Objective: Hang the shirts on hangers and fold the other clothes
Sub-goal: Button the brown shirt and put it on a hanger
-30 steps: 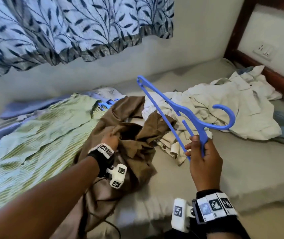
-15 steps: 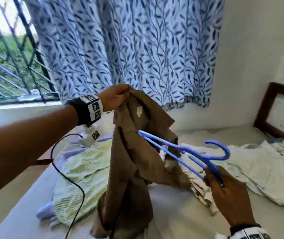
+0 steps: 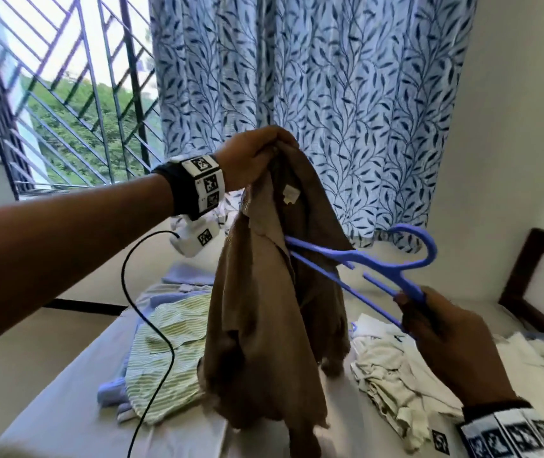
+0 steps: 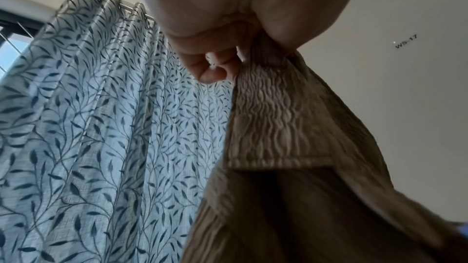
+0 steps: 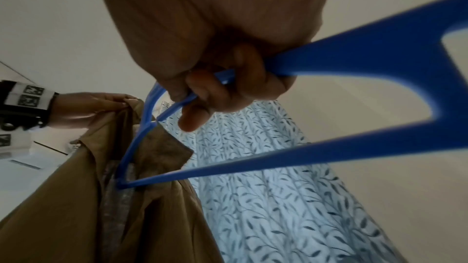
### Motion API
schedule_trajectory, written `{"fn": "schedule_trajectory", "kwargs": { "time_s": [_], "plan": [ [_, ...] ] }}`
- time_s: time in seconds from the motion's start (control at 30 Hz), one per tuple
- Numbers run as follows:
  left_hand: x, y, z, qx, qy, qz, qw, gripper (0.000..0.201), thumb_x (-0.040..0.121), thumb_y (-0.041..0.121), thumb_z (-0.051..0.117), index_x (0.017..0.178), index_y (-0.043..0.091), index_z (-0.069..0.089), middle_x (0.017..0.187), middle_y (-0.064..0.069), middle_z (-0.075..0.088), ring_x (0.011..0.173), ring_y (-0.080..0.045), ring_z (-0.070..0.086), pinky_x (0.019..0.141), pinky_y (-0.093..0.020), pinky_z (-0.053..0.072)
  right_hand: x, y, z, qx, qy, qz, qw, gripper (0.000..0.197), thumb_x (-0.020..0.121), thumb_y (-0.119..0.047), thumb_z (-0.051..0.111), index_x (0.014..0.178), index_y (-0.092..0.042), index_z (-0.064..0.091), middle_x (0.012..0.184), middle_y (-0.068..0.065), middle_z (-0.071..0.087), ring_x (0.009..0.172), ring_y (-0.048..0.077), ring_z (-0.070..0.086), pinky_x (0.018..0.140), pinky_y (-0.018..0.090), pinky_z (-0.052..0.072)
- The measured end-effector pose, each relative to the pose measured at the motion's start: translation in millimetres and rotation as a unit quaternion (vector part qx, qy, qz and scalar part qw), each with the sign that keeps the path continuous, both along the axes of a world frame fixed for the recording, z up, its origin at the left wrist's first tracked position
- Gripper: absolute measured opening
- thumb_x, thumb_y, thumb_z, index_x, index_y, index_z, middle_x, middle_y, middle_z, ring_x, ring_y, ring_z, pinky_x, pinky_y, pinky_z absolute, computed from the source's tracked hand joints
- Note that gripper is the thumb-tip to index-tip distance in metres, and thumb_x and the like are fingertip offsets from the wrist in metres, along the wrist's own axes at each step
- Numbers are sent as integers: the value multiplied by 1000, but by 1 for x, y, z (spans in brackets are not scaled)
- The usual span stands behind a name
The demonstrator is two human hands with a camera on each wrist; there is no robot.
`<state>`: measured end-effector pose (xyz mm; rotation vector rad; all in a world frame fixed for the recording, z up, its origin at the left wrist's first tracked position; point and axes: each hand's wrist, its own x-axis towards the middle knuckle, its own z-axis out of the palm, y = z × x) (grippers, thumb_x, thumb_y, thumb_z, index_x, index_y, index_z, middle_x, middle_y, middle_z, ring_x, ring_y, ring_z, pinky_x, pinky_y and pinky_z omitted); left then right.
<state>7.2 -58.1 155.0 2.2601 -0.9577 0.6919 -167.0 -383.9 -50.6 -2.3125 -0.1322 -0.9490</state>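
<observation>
A brown shirt [image 3: 264, 325] hangs in the air above the bed, held up by its collar. My left hand [image 3: 257, 157] pinches that collar [image 4: 266, 107] at the top. My right hand [image 3: 442, 328] grips a blue plastic hanger [image 3: 373, 262] near its hook, lower right of the shirt. The hanger's far end [image 5: 121, 183] sits inside the shirt's open neck, its tip hidden by the cloth. In the right wrist view my fingers [image 5: 202, 95] curl round the hanger's bars.
A green striped garment [image 3: 168, 355] lies on the bed [image 3: 65, 408] at the left over light blue cloth. A heap of white clothes [image 3: 406, 368] lies at the right. A leaf-patterned curtain [image 3: 330, 94], a barred window [image 3: 65, 94] and a dark wooden headboard [image 3: 525, 269] stand behind.
My left hand has lifted the brown shirt off the bed by its collar. My right hand has pushed the hanger's end into the shirt's neck. My view rose toward the window.
</observation>
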Motion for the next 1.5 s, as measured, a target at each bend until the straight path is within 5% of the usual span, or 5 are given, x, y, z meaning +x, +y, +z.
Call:
{"fn": "schedule_trajectory", "kwargs": {
  "time_s": [0.33, 0.5, 0.8, 0.97, 1.5],
  "plan": [
    [-31, -12, 26, -30, 61, -110, 992, 31, 99, 17, 57, 114, 40, 70, 101, -27, 73, 81, -24, 64, 78, -58, 57, 21, 92, 34, 20, -17, 188, 982, 18, 103, -48, 59, 87, -53, 62, 65, -8, 65, 58, 6, 61, 61, 40, 52],
    [-44, -22, 31, 34, 93, -142, 985, 25, 102, 18, 62, 126, 17, 68, 101, -17, 77, 77, -16, 68, 68, -33, 56, 23, 112, 31, 89, -27, 176, 980, 30, 102, -38, 62, 79, -20, 67, 61, -5, 67, 52, 11, 64, 55, 33, 53],
    [-79, -15, -7, 299, -187, 105, 930, 98, 61, 71, 57, 151, 37, 39, 148, 7, 50, 138, -25, 43, 114, -58, 24, 19, 95, 35, 328, -37, 98, 939, 30, 104, -44, 58, 84, -24, 67, 73, 8, 70, 49, 33, 69, 50, 35, 49],
    [-94, -17, -73, 167, -284, 150, 932, 93, 67, 58, 73, 151, 40, 38, 154, 5, 36, 139, -28, 36, 110, -52, 33, 12, 99, 47, 398, -47, 101, 911, 38, 104, -44, 56, 87, -11, 64, 69, 6, 70, 44, 31, 66, 46, 35, 52],
    [-88, -92, -148, -201, 96, -107, 969, 49, 96, 69, 46, 129, 36, 60, 107, 21, 70, 99, 7, 64, 84, -19, 49, 5, 87, 41, 382, -19, 71, 921, 29, 101, -44, 58, 92, -19, 71, 72, 5, 73, 49, 36, 69, 50, 41, 59]
  ]
}}
